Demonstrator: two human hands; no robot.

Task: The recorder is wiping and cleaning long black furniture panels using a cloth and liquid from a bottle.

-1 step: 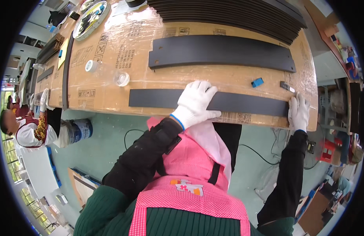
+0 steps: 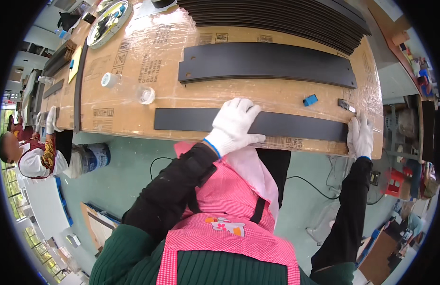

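Observation:
A long, flat, dark grey strip [image 2: 300,125] lies along the near edge of the cardboard-covered table [image 2: 129,114]. My left hand [image 2: 232,124], in a white glove, rests palm down across its middle, fingers spread toward the far side and thumb out to the right near the edge. At the strip's right end, my white-gloved right hand [image 2: 360,137] closes around the tip and hides it. Just beyond that hand lies a small black and silver piece [image 2: 346,105], its kind unclear. A small blue block [image 2: 310,100] sits to its left.
Wider dark boards [image 2: 267,62] lie farther back, before a large stack of dark strips [image 2: 277,21]. A clear bottle with a white cap [image 2: 108,80] lies at left. A round tray [image 2: 108,26] holds small parts. Another person [image 2: 41,154] works at far left, beside a bucket [image 2: 97,156].

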